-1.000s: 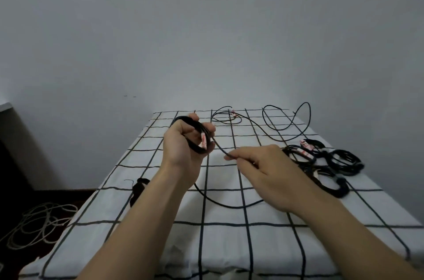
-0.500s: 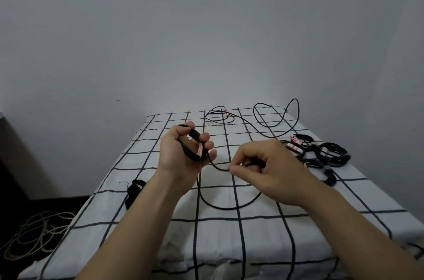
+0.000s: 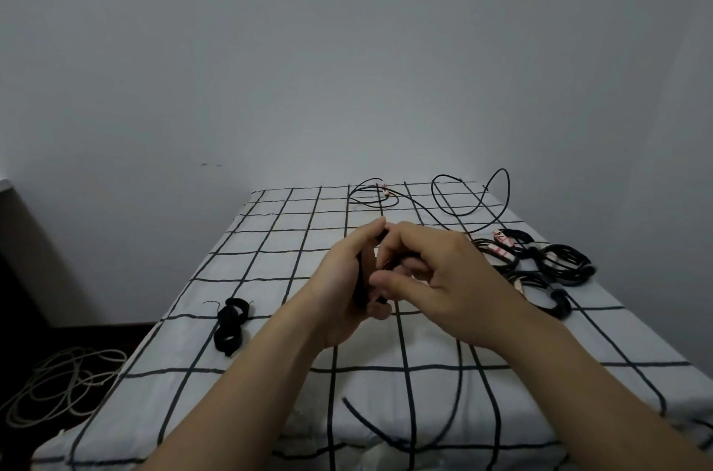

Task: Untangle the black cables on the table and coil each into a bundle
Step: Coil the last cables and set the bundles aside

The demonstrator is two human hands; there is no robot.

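My left hand (image 3: 343,285) grips a partly wound black cable coil (image 3: 362,279) above the middle of the table. My right hand (image 3: 436,277) is pressed up against it, pinching the same cable at the coil. The free length of that cable (image 3: 459,385) droops below my right forearm to the table's front edge. A loose black cable (image 3: 468,200) curls across the far side of the table. Several coiled black bundles (image 3: 555,262) lie at the right edge. A small black bundle (image 3: 229,326) lies at the left.
The table wears a white cloth with a black grid (image 3: 270,258) and stands against a plain wall. Pale rope (image 3: 58,385) lies heaped on the dark floor to the left. The cloth drops away at the front and left edges.
My right hand has come left with the cable and met my left hand at the coil. The slack loop that hung between the hands now trails toward the front edge.
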